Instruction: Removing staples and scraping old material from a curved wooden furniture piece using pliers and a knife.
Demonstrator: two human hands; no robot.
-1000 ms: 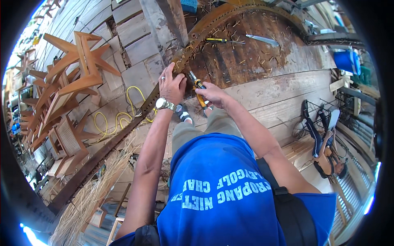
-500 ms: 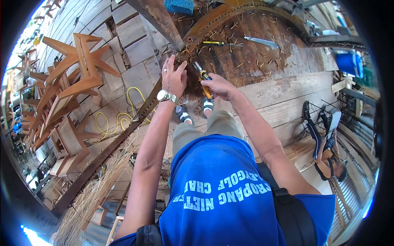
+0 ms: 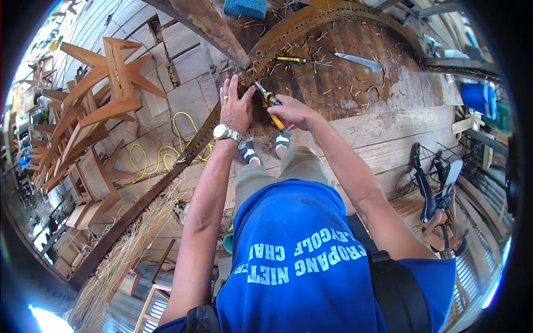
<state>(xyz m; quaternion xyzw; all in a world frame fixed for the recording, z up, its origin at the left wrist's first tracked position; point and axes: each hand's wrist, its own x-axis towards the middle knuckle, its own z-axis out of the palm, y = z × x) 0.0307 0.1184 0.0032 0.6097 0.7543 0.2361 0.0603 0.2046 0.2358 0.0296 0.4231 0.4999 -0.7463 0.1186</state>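
Note:
My left hand [image 3: 237,105], with a ring and a wristwatch, lies with its fingers apart over the holed rim of a long brown curved frame [image 3: 208,126]. Its fingertips reach a corner where the frame meets a dark upright post [image 3: 214,30]. In my right hand [image 3: 293,112] is a pair of pliers [image 3: 271,99] with yellow-orange and black handles. The metal jaws point up and left, close to the left hand's fingers and the frame's edge. Whether the jaws grip anything is too small to tell. A yellow-and-black screwdriver-like tool [image 3: 291,60] lies just beyond.
A blade-like tool [image 3: 360,60] and rattan scraps lie on the brown board. A blue sponge-like block [image 3: 245,8] is at the top. Stacked wooden chair frames [image 3: 119,75] and a yellow cord [image 3: 147,161] are at left, loose rattan strands [image 3: 130,250] lower left. Another person [image 3: 441,225] sits at right.
My right hand has brought the pliers slightly left, the jaws nearer the frame's rim and my left hand. The left hand stays in place. The person at right has shifted posture.

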